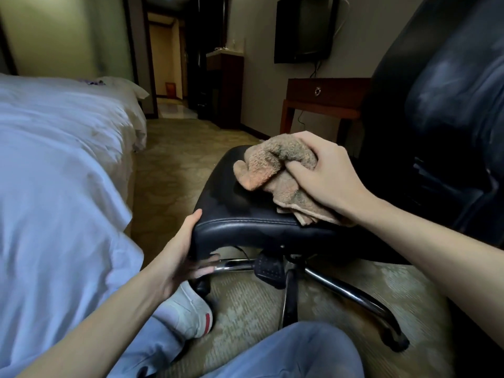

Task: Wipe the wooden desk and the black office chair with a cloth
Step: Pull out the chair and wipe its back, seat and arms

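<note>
Head view. A black leather chair (450, 105) fills the right half, its tall back rising at the right edge and its seat (245, 208) at centre. The right hand (324, 175) grips a bunched brown cloth (275, 165), fingers curled round it, and holds it down on the rear part of the seat, near the back. The left hand (177, 257) clasps the seat's near left corner, with the thumb lying on top of the edge and the fingers underneath; the fingers are blurred. The seat leather is glossy, with a stitched seam along its near edge. Below it a chrome base (341, 287) spreads its legs over patterned beige carpet (169, 165). A white shoe (188, 315) with a red mark rests on the carpet beside one castor, and pale blue trouser knees sit at the bottom edge. A bed (54, 159) with rumpled white bedding occupies the left side. On the far wall a dark TV (304, 28) hangs above a wooden table (327, 94) with a ring-pull drawer, partly hidden behind the chair. Left of it stands a dark cabinet (225, 88), then a doorway (166, 64) to a lit corridor.
</note>
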